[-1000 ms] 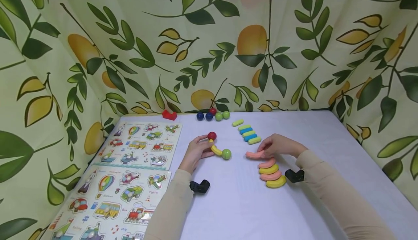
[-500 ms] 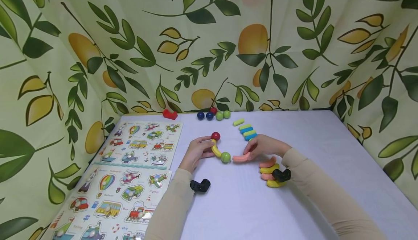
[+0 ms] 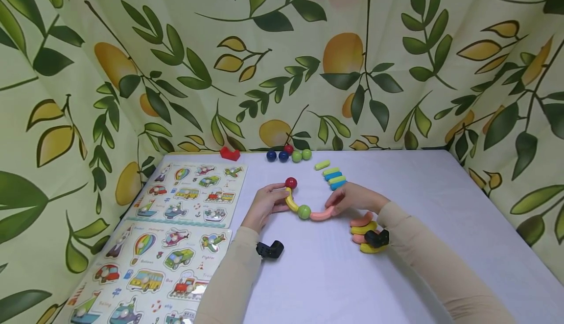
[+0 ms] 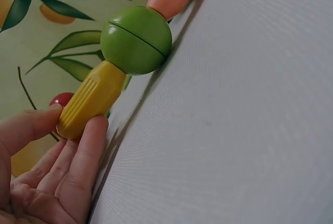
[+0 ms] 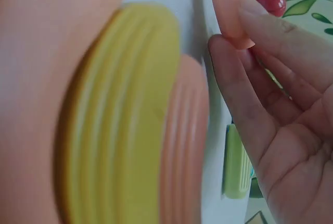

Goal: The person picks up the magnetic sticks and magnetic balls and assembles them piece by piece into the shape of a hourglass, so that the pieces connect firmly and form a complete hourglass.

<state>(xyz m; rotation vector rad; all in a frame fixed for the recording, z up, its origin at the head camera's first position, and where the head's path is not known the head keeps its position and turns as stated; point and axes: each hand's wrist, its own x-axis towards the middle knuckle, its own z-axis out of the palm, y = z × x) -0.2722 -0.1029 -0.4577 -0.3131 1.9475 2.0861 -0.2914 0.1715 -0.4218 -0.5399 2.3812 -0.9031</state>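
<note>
My left hand pinches a curved yellow stick between thumb and fingers. A red ball sits at the stick's far end and a green ball at its near end. From the right, my right hand pinches the outer end of a curved pink stick. That stick's other end touches the green ball, so the pieces form one curved chain low over the white table. In the right wrist view the pink stick lies between thumb and forefinger.
Several curved pink and yellow sticks lie in a row under the right wrist. Short green and blue sticks lie behind the right hand. Loose balls and a red notched piece sit at the back. Picture puzzle boards cover the left.
My right hand has carried the pink stick left from beside the row of curved sticks until its end meets the green ball. The left hand's chain has turned slightly.
</note>
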